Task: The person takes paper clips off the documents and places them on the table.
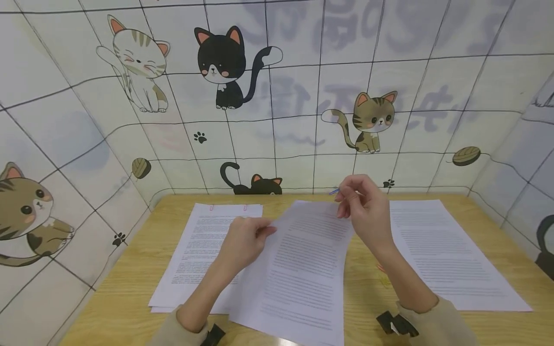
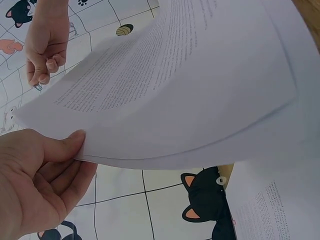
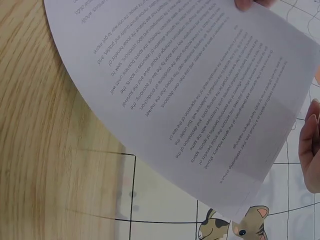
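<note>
The head camera is looking forward and down from above the wooden table (image 1: 130, 298), taking in the cat-print wall (image 1: 303, 96) behind it. The left wrist camera is peering up from close under the lifted printed sheets (image 2: 190, 85), facing the wall. The right wrist camera is sitting very near those same sheets, looking across the tabletop toward the wall. All three are sharing the sheets and the wall.

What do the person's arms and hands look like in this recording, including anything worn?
Both hands, the left hand and the right hand, are bare, without gloves or visible rings. Each forearm ends in a pushed-up beige sleeve. A black strap-like fitting sits at each wrist near the cuff.
</note>
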### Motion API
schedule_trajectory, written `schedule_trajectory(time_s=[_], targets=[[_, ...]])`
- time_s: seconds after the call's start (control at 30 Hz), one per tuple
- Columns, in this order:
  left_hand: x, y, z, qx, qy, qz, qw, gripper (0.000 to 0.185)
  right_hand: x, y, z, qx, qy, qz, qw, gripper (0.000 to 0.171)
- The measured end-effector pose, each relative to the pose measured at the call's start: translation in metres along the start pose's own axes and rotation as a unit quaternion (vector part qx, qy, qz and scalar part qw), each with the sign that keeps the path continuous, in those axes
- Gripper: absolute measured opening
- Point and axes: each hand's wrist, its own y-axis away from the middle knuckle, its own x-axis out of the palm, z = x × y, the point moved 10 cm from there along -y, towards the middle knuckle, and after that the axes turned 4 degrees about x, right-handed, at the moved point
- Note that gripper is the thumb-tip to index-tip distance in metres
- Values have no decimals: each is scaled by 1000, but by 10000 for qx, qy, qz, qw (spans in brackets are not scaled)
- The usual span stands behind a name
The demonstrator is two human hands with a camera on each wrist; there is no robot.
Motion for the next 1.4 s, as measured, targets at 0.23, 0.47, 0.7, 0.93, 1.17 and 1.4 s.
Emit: schedule_trajectory(time_s=[0.23, 0.47, 0.7, 0.93, 1.17, 1.4], targets=[[-1, 2, 7, -243, 285, 20, 9993, 8, 0, -4, -4, 204, 21, 87, 9998, 4], [-2, 1, 13, -394, 483, -33, 9980, 7, -6, -5, -6, 374, -15, 24, 9993, 17], [-6, 2, 25, -628, 698, -212, 9954, 6, -9, -4, -5, 356, 87, 134, 9992, 8], [-7, 3, 39, -914, 784, -339, 9921, 8, -13, -1, -9, 442, 261, 258, 9984, 4], [-10, 3, 42, -1010, 883, -413, 9901, 12, -23, 3, -14, 448, 523, 356, 9970, 10], [-13, 2, 43, -1064, 943, -508, 9885, 11, -31, 7, -19, 474, 704, 515, 9951, 10]])
